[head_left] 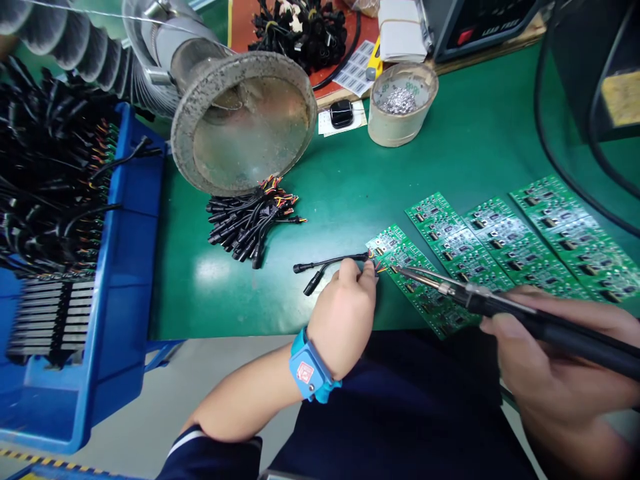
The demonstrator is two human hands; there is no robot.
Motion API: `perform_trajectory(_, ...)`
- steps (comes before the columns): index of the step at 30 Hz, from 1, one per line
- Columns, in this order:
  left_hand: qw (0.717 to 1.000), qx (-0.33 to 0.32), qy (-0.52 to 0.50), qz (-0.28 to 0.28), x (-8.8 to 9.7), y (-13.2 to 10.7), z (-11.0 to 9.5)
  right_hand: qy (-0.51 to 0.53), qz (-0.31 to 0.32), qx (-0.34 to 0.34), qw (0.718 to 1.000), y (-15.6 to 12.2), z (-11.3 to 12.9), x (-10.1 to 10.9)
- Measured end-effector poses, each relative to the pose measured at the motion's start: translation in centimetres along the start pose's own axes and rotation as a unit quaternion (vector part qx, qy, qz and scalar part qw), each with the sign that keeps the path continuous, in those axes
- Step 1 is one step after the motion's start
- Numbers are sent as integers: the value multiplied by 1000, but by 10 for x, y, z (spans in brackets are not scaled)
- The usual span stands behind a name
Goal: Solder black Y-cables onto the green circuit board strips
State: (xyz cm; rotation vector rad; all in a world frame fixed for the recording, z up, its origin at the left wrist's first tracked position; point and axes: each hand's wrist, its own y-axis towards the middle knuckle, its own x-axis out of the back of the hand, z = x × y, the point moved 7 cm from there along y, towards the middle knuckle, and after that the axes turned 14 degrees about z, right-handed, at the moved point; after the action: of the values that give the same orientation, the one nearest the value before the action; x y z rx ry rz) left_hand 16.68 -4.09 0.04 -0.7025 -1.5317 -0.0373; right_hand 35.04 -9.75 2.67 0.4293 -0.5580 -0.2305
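My left hand (347, 307), with a blue wrist strap (309, 370), pinches a short black cable (320, 277) at its coloured wire ends, against the edge of a green circuit board panel (417, 283). Another black cable (330, 260) lies beside it, its wires meeting the board's upper left corner. In my right hand (550, 353) is a soldering iron (480, 300), gripped like a pen. Its tip is close to the board, right by the wire ends; whether it touches them I cannot tell. Further panels (520, 247) lie to the right in slanting rows.
A pile of black cables (250, 223) lies left of centre, under a round fume extractor hood (245, 127). A blue bin (135, 267) full of cables stands at the left. Behind are a cardboard ring (397, 130) with silvery shavings and a dark soldering station (485, 30).
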Motion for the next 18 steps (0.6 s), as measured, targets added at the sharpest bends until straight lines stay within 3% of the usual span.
perform_trajectory(4, 998, 14, -65, -2, 2, -1, 5, 87, -8, -42, 995, -27, -13, -3)
perform_trajectory(8, 987, -1, -155, -51, 5, -3, 10, 116, 9, 0, 993, -43, -12, -10)
perform_trajectory(18, 944, -73, -306, -96, 10, 3, 16, 129, 74, 40, 988, -36, -3, -18)
